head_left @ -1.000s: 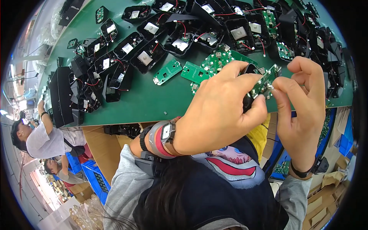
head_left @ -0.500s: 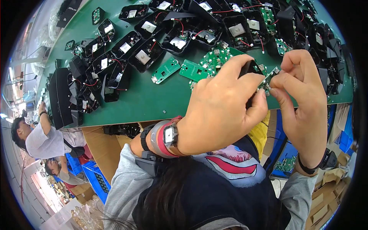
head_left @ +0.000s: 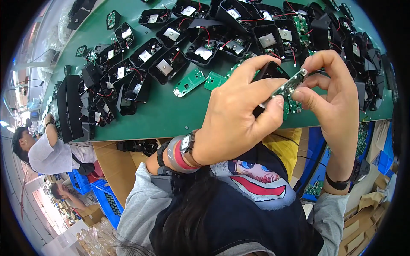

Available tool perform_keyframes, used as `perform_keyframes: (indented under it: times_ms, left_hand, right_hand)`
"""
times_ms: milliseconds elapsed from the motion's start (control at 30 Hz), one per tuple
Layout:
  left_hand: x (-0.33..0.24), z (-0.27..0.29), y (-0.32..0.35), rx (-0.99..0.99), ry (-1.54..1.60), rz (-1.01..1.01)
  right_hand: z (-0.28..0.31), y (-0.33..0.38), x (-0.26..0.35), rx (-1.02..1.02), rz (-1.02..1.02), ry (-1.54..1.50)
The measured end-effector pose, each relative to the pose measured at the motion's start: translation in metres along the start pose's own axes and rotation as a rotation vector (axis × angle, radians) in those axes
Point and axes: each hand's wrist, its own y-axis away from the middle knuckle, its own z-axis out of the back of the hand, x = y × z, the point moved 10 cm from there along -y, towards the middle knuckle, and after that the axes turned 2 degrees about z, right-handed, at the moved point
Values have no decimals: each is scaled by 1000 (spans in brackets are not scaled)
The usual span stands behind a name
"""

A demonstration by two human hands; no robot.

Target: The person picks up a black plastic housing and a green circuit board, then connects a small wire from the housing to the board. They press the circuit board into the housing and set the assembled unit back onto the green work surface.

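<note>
My left hand (head_left: 241,115) is closed around a black plastic housing (head_left: 270,69), most of which is hidden behind my fingers. A narrow green circuit board (head_left: 291,84) slants up to the right between both hands, seen almost edge-on. Its lower end lies by my left thumb and index finger. My right hand (head_left: 333,96) pinches its upper end between thumb and index finger. Whether the board touches the housing cannot be made out. Beyond my left hand, loose green circuit boards (head_left: 190,83) lie on the green table (head_left: 158,115), partly covered by the hand.
Several open black housings (head_left: 164,68) with metal plates and red wires crowd the table's far side. A tall black panel (head_left: 69,109) stands at the left. Below the table edge are a cardboard box (head_left: 113,160) and a blue bin (head_left: 106,200). A co-worker (head_left: 47,158) is at far left.
Both hands have shifted a little to the left. The circuit board between them has turned and shows more of its length. The view has shifted slightly.
</note>
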Motion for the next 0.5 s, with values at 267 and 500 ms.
perform_keyframes:
  times_ms: [267, 500]
  left_hand:
    - [6, -15, 6, 94, 12, 25]
    - [12, -26, 10, 163, 203, 81]
  right_hand:
    - [-2, 18, -5, -246, 93, -173]
    - [-13, 6, -11, -60, 83, -253]
